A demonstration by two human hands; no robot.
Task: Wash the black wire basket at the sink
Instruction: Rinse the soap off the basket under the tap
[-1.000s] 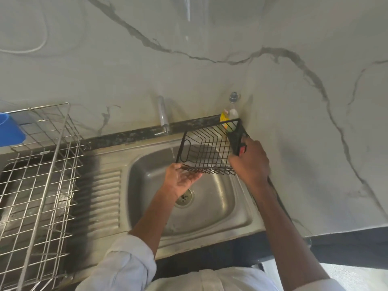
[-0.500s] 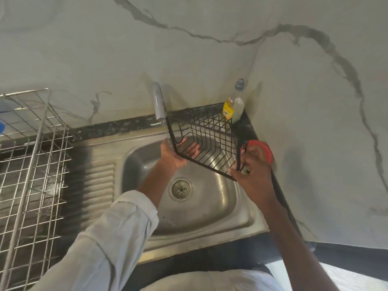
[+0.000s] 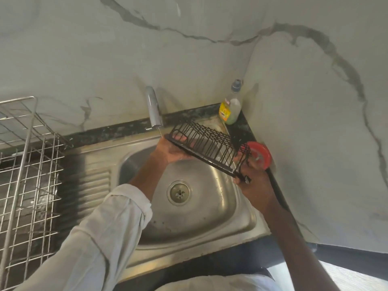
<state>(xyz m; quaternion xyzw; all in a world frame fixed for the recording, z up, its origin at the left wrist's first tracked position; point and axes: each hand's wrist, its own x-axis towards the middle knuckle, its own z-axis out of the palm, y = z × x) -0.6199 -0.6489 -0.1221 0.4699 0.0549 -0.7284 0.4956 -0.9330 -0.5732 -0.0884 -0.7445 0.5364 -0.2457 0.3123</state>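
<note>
The basket (image 3: 206, 144) is held tilted over the sink (image 3: 247, 215), centre frame. It is gripped at its ends by the left hand (image 3: 172, 151) and right hand (image 3: 255, 185), fingers curled round the rim. It is judged light, stiff and wet-slippery; the rim wire is best gripped.

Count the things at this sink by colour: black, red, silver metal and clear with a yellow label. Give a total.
Black: 1, the wire basket
Red: 1, the round tub
Silver: 3, tap, sink, dish rack
Clear, yellow label: 1, the bottle
Total: 6
</note>
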